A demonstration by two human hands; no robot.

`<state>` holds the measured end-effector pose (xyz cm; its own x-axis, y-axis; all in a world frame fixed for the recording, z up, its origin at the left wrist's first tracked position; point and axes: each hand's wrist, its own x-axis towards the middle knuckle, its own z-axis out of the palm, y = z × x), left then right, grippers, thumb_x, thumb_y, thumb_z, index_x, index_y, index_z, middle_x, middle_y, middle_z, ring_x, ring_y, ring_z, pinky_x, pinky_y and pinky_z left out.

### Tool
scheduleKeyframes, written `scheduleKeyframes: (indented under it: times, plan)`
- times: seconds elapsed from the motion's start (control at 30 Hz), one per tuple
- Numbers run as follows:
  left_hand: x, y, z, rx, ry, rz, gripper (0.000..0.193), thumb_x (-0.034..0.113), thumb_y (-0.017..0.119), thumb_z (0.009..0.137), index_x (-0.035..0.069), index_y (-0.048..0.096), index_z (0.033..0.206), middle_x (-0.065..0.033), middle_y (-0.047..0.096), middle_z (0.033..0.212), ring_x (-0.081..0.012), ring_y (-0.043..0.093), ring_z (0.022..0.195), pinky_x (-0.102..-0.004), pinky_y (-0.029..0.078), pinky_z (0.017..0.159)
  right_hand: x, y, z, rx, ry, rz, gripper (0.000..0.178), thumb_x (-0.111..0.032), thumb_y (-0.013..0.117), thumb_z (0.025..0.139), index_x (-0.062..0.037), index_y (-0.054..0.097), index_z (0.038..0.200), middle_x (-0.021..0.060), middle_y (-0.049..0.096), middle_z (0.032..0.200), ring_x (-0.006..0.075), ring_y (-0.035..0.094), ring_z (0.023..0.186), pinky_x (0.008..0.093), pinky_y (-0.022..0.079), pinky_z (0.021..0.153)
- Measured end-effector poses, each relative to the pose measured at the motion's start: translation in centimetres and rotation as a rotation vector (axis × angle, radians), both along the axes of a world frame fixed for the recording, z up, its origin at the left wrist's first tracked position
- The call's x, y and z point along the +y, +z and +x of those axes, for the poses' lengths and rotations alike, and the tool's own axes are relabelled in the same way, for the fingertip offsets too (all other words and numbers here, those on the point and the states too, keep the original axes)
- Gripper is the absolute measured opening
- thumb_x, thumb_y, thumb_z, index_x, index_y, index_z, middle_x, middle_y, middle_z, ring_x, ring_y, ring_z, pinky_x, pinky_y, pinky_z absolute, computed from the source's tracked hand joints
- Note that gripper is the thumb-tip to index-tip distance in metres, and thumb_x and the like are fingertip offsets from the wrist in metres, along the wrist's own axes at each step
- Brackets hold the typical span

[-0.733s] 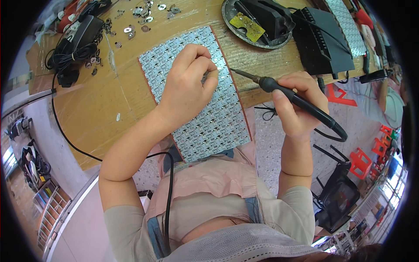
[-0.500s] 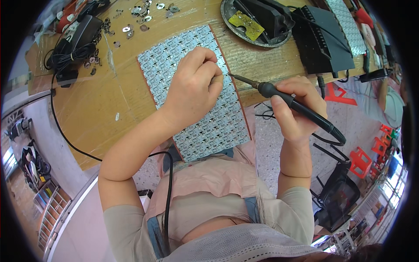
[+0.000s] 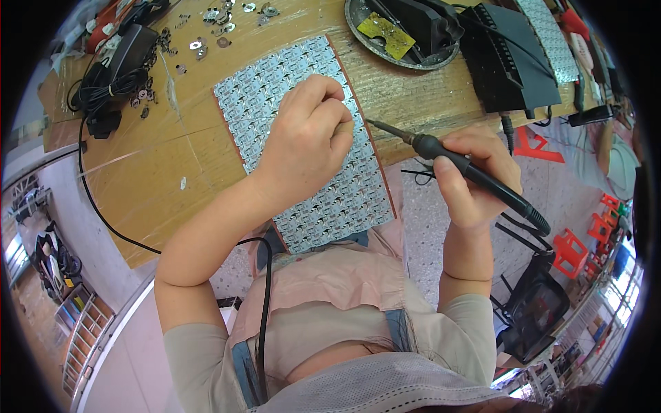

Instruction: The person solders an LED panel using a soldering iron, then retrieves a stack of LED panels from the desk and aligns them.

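Your left hand: the left hand [image 3: 306, 141] is over the upper middle of the panel, fingers curled in with the tips drawn together; whether they pinch anything is hidden from this view.
Your right hand: the right hand [image 3: 482, 180] is closed around the black handle of the soldering iron [image 3: 429, 147], off the panel's right side.
Iron tip: it points away from your right hand toward your left fingers, at the panel's right edge; you cannot tell from here whether it touches.
Panel: the pale panel [image 3: 337, 206], covered in small repeated units and edged in reddish brown, lies at a slant in front of you, its upper part on the wooden surface [image 3: 148, 189], its lower end over your lap by the pink apron [image 3: 330, 279].
Dish: beyond the panel's upper right, a round metal dish [image 3: 418, 68] holds a yellow sponge [image 3: 385, 36] and a black holder [image 3: 434, 31].
Black box: a black box [image 3: 508, 62] stands just right of the dish.
Loose pieces: small metal pieces [image 3: 224, 27] are scattered past the panel's top left.
Cable: a black cable [image 3: 266, 310] runs down your front.
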<state>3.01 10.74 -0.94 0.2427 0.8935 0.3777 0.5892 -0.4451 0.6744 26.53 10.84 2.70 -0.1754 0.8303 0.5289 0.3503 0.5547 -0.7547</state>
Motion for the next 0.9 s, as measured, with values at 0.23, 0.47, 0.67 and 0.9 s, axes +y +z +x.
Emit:
scheduleKeyframes:
  times: [0.23,0.47,0.67,0.9]
  plan:
    - [0.0,0.4,0.7,0.086,-0.044,0.015,0.011,-0.001,0.072,0.077,-0.001,0.063,0.083,-0.0128,0.06,0.102,-0.031,0.06,0.093,-0.0385,0.051,0.081,-0.7,-0.2,0.1,0.017,-0.003,-0.035,0.02,-0.006,0.076,0.067,0.0017,0.066,0.083,0.0159,0.069,0.076,0.0225,0.064,0.062,0.0291,0.051,0.058]
    - [0.2,0.9,0.5,0.123,-0.078,0.021,0.011,-0.003,0.071,0.076,-0.001,0.063,0.083,-0.0136,0.06,0.1,-0.0318,0.06,0.093,-0.0383,0.051,0.079,-1.1,-0.1,-0.1,0.013,0.009,-0.061,0.021,-0.006,0.076,0.067,0.0003,0.066,0.083,0.0146,0.069,0.076,0.0207,0.06,0.058,0.0294,0.049,0.056]
    - [-0.8,1.3,-0.1,-0.021,-0.026,0.011,0.01,-0.005,0.071,0.081,-0.002,0.064,0.087,-0.011,0.06,0.098,-0.0217,0.06,0.075,-0.031,0.051,0.062,-1.2,0.0,0.0,0.02,-0.022,-0.032,0.02,-0.007,0.076,0.067,0.0001,0.066,0.083,0.0141,0.069,0.075,0.0219,0.062,0.06,0.0294,0.05,0.056]
    - [-2.3,0.7,-0.4,-0.068,0.03,-0.027,0.01,-0.005,0.072,0.082,-0.002,0.066,0.089,-0.0096,0.061,0.099,-0.0157,0.06,0.071,-0.0266,0.05,0.059,-2.2,0.3,1.2,0.016,-0.044,-0.018,0.02,-0.005,0.075,0.066,0.0023,0.065,0.083,0.0154,0.068,0.075,0.0238,0.064,0.062,0.0304,0.051,0.058]
